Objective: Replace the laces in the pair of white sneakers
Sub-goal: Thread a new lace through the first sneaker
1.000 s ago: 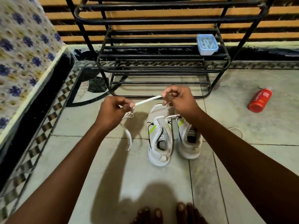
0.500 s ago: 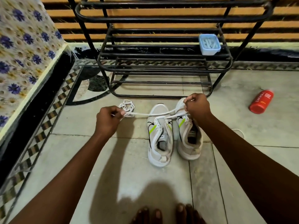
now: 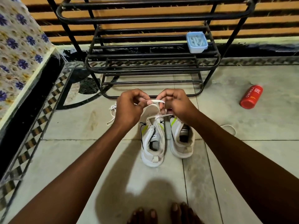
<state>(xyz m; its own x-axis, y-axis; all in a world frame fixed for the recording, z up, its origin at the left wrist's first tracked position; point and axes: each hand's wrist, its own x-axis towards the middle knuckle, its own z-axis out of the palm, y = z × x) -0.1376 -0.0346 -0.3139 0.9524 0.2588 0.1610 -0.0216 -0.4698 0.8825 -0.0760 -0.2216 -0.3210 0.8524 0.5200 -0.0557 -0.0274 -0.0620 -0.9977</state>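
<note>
Pair of white sneakers on floor tiles, just in front of black shoe rack. Left hand and right hand close together above sneaker toes, both pinching white lace stretched between them. Lace tail hanging left of sneakers. Red bottle lying right of rack. Blue box on rack shelf.

"CINTHOL" on red bottle
</note>
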